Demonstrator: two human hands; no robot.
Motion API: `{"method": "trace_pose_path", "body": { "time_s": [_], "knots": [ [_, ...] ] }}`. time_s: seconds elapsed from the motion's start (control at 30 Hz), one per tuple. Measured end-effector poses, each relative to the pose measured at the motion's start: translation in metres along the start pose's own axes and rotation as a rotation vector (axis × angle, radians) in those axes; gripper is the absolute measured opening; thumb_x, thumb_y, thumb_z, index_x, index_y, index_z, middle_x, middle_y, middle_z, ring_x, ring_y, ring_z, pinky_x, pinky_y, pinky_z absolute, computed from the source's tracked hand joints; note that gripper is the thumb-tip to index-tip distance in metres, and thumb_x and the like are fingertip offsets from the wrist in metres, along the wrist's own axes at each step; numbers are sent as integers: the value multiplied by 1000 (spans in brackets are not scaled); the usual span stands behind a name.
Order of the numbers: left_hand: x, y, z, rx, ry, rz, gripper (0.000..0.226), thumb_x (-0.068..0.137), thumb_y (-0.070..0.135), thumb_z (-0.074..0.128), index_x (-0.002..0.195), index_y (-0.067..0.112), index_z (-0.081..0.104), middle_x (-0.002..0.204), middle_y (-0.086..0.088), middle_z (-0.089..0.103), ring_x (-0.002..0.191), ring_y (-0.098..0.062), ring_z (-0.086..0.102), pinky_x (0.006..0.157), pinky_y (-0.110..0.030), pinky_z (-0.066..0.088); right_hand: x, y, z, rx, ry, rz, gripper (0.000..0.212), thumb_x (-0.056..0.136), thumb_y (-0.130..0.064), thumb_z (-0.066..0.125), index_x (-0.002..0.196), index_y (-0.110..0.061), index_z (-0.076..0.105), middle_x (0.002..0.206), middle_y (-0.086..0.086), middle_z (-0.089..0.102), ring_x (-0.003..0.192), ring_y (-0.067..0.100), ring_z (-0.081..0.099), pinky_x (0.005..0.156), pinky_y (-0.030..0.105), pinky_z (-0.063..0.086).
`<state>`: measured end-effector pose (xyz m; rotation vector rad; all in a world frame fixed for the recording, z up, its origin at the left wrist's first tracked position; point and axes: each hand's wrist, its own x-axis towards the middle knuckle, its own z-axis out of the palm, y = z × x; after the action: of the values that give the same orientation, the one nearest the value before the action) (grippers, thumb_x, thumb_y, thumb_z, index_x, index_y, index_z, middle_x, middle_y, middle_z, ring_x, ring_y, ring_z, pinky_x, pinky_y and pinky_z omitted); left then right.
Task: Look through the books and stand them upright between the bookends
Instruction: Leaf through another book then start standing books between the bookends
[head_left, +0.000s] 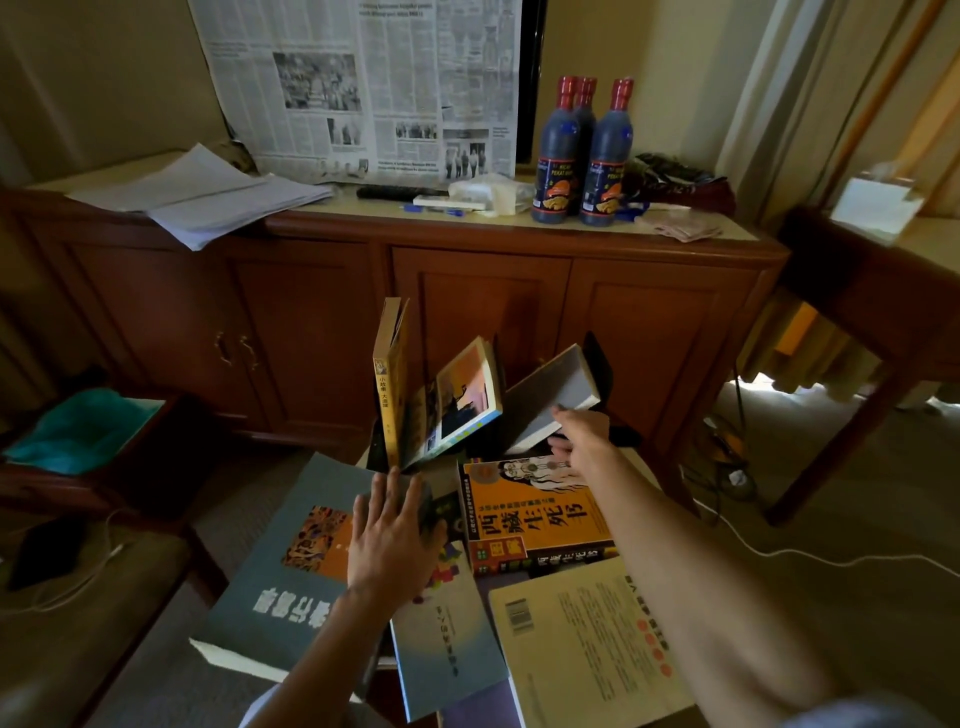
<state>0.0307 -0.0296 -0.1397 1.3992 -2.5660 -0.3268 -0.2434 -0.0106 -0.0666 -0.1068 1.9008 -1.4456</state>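
A yellow book (390, 384) stands upright at the far side of the small table. A picture-covered book (462, 400) leans against it. Further right a thick grey book (548, 400) tilts against a black bookend (600, 364). My right hand (579, 434) touches the grey book's lower edge with its fingers. My left hand (392, 530) lies flat, fingers straight, on the books below the yellow one. An orange book (530, 514), a large grey-blue book (291, 561), a blue book (447, 639) and a cream book (587, 644) lie flat near me.
A wooden cabinet (467, 291) stands right behind the table, with dark sauce bottles (587, 150), papers (208, 195) and a newspaper (363, 88) on it. A side table (872, 291) is at the right; white cables (779, 551) run across the carpet.
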Motion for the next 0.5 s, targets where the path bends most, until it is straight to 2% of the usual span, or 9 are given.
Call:
{"method": "trace_pose_path", "body": {
  "time_s": [0.07,0.17,0.27,0.33,0.37,0.43,0.5],
  "knots": [
    [1,-1,0,-8,-6,-4,76,97,63,30,158,28,1,164,-5,-14,149,-23,-22,122,-42,-11,-1,-5,4,-19,9,-107,33,94,-24,65,120,-5,59,121,17,64,98,26,63,62,31,53],
    [1,0,-2,-29,-3,-5,77,96,64,33,158,28,4,165,-5,-11,150,-23,-20,122,-42,-10,-19,-19,3,-94,58,-303,29,95,-19,64,109,6,62,113,23,66,102,33,66,85,41,58],
    [1,2,-5,-43,-31,-15,79,95,65,34,158,27,6,165,-6,-8,150,-23,-17,122,-43,-8,-43,-38,-10,-131,137,-448,25,93,-25,67,84,-1,64,95,22,70,90,36,70,81,52,59],
    [7,1,-11,-22,-115,-31,81,94,67,32,158,25,6,166,-8,-7,151,-25,-14,123,-45,-5,-60,-49,-23,-146,176,-535,30,92,-33,66,75,-8,62,83,16,69,78,31,70,74,49,59],
    [12,2,-16,-27,-164,-46,83,93,69,32,158,24,8,166,-9,-3,152,-27,-9,123,-47,-1,-72,-55,-30,-148,189,-587,33,93,-36,64,76,-8,60,79,11,66,72,24,67,69,42,58],
    [18,9,-37,-97,-217,-81,82,92,70,36,156,22,18,164,-11,16,150,-31,15,121,-51,15,-100,-63,-43,-144,210,-689,33,97,-36,59,85,-5,58,78,1,56,66,10,54,64,28,46],
    [19,27,-64,-262,-133,-75,69,95,63,42,149,22,31,149,-14,43,133,-36,43,110,-52,35,-119,-65,-56,-128,251,-758,32,99,-33,55,93,-2,59,86,1,51,71,12,50,67,27,38]
  ]
}}
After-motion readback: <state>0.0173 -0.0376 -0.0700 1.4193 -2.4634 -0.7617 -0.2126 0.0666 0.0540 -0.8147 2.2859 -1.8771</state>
